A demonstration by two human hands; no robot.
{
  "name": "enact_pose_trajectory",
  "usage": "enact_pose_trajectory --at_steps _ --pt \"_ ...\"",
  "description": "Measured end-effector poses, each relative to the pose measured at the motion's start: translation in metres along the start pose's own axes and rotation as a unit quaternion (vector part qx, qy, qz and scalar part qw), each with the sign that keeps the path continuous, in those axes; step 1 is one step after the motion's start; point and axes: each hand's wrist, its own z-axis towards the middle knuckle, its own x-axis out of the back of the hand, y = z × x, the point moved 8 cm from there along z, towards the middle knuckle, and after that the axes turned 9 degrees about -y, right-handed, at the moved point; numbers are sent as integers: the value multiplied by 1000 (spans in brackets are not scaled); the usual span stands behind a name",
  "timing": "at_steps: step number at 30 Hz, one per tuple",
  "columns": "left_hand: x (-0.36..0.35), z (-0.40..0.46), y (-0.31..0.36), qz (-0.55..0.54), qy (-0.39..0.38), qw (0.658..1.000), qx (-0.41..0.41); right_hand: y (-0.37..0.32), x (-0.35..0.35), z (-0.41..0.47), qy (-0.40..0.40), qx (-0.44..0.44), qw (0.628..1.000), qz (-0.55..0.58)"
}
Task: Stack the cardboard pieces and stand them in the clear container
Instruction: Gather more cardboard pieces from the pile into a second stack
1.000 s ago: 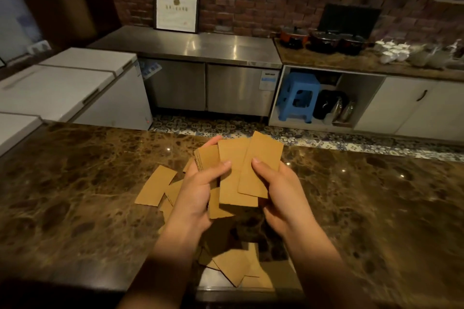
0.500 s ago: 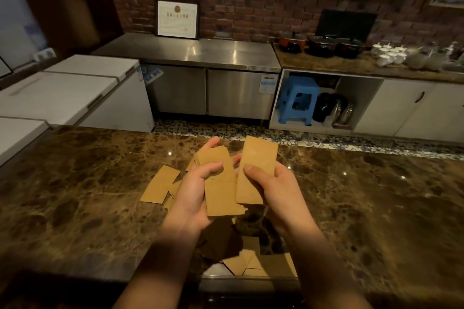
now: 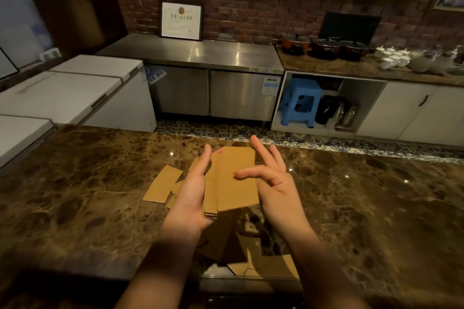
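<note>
Fanned cardboard pieces [image 3: 233, 178] now squared | left hand [image 3: 190, 195] grip holds stack | right hand [image 3: 273, 183] grip wide

cardboard stack [image 3: 233, 178] between hands above the counter [image 3: 88, 195], loose pieces [image 3: 163, 184] left, more pieces [image 3: 271, 264] nearer

A single head-worn camera looks forward and down from the near edge of the brown marble bench [image 3: 100, 183], close above it. Beyond the bench it faces the red brick wall [image 3: 251, 15]; the steel counter [image 3: 195, 51] stands between them. No second view shares the scene.
</note>
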Motion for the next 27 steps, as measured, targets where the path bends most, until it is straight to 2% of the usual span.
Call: enact_pose_trajectory --at_steps 2,5,9,11,13,15,18,21,24,27 --pt "-2 0 7 31 -2 999 -26 6 -8 -3 -16 -17 1000 -11" --pt "-3 0 12 72 -7 996 -52 12 -14 -5 -38 -46 997 42" --pt "-6 -2 22 101 -6 990 -98 17 -10 -10 -48 -53 978 194" --pt "-7 -4 27 125 -3 984 -123 25 -15 -16 -64 -107 976 178" --pt "-6 -5 29 130 0 982 -135 36 -21 -23 -70 -188 974 108" --pt "-5 -6 27 129 5 981 -142 42 -17 -26 -50 -215 973 75" --pt "-3 -7 23 109 2 984 -143 44 -2 -26 -27 -221 969 109" --pt "-3 -8 19 91 -1 987 -130 43 18 -21 48 -220 947 231" --pt "-8 -5 8 59 -34 992 -102 47 30 -12 152 -209 903 344" --pt "-18 -4 0 69 -77 992 -71 45 40 -1 178 -194 920 290"
